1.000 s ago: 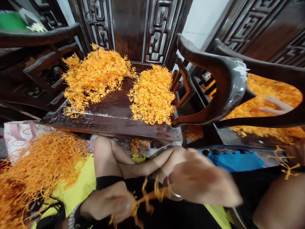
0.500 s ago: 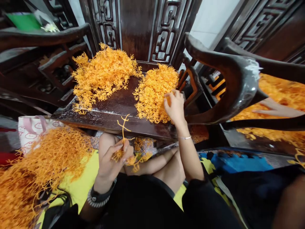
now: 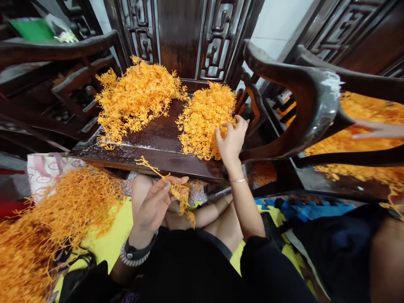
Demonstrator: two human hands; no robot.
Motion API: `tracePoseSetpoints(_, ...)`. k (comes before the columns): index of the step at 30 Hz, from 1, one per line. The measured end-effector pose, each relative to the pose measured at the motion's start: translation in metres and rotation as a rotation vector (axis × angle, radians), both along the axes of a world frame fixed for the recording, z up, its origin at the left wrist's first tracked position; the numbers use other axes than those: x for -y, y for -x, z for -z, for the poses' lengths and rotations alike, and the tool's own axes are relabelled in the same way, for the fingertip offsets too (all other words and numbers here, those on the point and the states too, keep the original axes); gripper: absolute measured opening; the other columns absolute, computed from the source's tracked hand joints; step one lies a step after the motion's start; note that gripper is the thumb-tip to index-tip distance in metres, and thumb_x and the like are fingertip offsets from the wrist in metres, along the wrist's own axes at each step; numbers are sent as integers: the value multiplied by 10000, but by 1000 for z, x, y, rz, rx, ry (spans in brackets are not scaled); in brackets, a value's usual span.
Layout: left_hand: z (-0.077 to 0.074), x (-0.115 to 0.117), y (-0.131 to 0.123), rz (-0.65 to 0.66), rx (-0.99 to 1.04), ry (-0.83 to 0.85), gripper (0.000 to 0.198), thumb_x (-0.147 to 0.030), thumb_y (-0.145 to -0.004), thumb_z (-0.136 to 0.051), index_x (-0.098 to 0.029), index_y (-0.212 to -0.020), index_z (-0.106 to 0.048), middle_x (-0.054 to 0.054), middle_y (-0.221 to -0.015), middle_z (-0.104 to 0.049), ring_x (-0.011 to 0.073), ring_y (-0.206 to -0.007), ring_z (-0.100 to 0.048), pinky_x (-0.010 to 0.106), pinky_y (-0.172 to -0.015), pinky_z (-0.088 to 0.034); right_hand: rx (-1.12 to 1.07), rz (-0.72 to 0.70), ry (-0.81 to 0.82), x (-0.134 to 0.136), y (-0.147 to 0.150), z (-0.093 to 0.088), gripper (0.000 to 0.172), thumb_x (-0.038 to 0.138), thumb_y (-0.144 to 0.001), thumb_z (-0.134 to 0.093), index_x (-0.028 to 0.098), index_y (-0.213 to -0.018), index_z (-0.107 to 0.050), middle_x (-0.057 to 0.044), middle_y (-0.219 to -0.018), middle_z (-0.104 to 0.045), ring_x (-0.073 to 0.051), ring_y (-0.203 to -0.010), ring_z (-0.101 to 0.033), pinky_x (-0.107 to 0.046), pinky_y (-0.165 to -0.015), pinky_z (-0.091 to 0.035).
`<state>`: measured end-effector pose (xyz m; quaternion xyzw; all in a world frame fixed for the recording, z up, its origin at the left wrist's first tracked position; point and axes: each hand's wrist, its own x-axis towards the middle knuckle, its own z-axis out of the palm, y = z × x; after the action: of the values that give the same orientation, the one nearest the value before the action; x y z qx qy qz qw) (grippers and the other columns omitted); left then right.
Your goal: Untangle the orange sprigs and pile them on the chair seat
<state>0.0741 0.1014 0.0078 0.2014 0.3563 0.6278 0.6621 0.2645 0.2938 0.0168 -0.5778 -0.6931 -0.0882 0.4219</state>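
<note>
Left hand (image 3: pixel 154 206): orange strand (image 3: pixel 181 195) pinched, bushy end hung free, presumably so it isn't crushed.
Right hand (image 3: pixel 232 141): curled at edge of right pile (image 3: pixel 203 120); grasp can't be told.
Left pile (image 3: pixel 137 99): set apart on wooden seat (image 3: pixel 154 136), likely against tangling.

And the wide dark-brown wooden chair seat (image 3: pixel 151 134) is shining, glossy and smooth, with whitish powdery specks (image 3: pixel 132 146) dulling its front left! The curved dark wooden armrest (image 3: pixel 325 105) is gleaming like polish, a rough white patch (image 3: pixel 332 83) breaking its sheen. The orange, many-branched heap (image 3: pixel 206 126) is looking matt and knobbly; the thin silvery metal bracelet (image 3: pixel 238 180) is glinting.
</note>
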Motion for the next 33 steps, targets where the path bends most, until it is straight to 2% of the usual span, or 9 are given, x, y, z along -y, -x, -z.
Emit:
tracePoseSetpoints(2,2,-1,-2,-28,-32,36,149,-237,-732,-761,-191,-866,-716,32,-973,-735,120,-705,-669,191,-611,-558,-104,-149,-38,31,9,-9,207,364,-889,-525,180,-890,-621,-142,-1243,-537,-286,-1219,-464,-527,-1056,-320)
tracePoseSetpoints(5,5,-3,-10,-96,-62,53,204,-288,-678,-801,-173,-833,-736,46,-868,-747,117,-611,-649,168,-491,-508,-296,-575,-6,89,25,-15,251,428,-916,-475,209,-881,-594,-67,-925,-648,-203,-899,-606,-395,-839,-474)
tracePoseSetpoints(8,10,-4,-21,-154,-70,65,203,-310,-644,-815,-163,-756,-733,22,-716,-719,105,-536,-609,167,-444,-464,-244,-815,57,135,36,-8,239,430,-869,-555,197,-815,-551,-29,-733,-601,-165,-675,-543,-322,-655,-437)
tracePoseSetpoints(13,11,-2,-30,-163,-19,108,206,-264,-602,-834,-159,-722,-704,-43,-604,-622,19,-406,-417,125,-382,-343,-248,-763,289,155,34,-1,316,260,-930,-470,201,-623,-422,32,-564,-427,-109,-539,-390,-264,-570,-331)
tracePoseSetpoints(19,2,0,-33,-87,123,-8,293,-366,-649,-820,-174,-663,-599,-34,-655,-552,84,-616,-494,178,-570,-440,-751,-898,754,168,31,3,446,429,-917,-485,194,-564,-345,66,-496,-313,-63,-457,-260,-222,-455,-223)
tracePoseSetpoints(24,3,-1,-39,1,22,-124,406,-399,-682,-799,-160,-549,-499,-64,-462,-364,62,-457,-313,187,-453,-324,-1069,-1027,951,185,39,20,524,590,-859,-488,215,-534,-319,74,-420,-288,-61,-391,-242,-223,-402,-205)
tracePoseSetpoints(26,-1,-4,-30,-70,28,-180,366,-354,-693,-801,-162,-554,-523,-61,-464,-384,58,-447,-328,194,-430,-304,-1054,-1036,888,194,40,26,549,614,-839,-492,221,-509,-299,68,-412,-274,-67,-391,-242,-231,-403,-216)
tracePoseSetpoints(29,-16,-11,7,-264,109,-287,212,-287,-873,-636,-190,-689,-596,-79,-484,-444,34,-429,-352,191,-424,-285,-976,-1027,771,208,31,35,576,601,-854,-457,226,-486,-221,58,-411,-241,-76,-397,-234,-248,-415,-231)
tracePoseSetpoints(33,-39,-5,56,-605,142,-431,415,-263,-1035,-280,-194,-807,-620,-107,-565,-586,3,-456,-467,236,-485,-320,-763,-833,698,211,7,43,496,489,-930,-402,218,-523,-319,39,-425,-336,-93,-396,-309,-257,-409,-251)
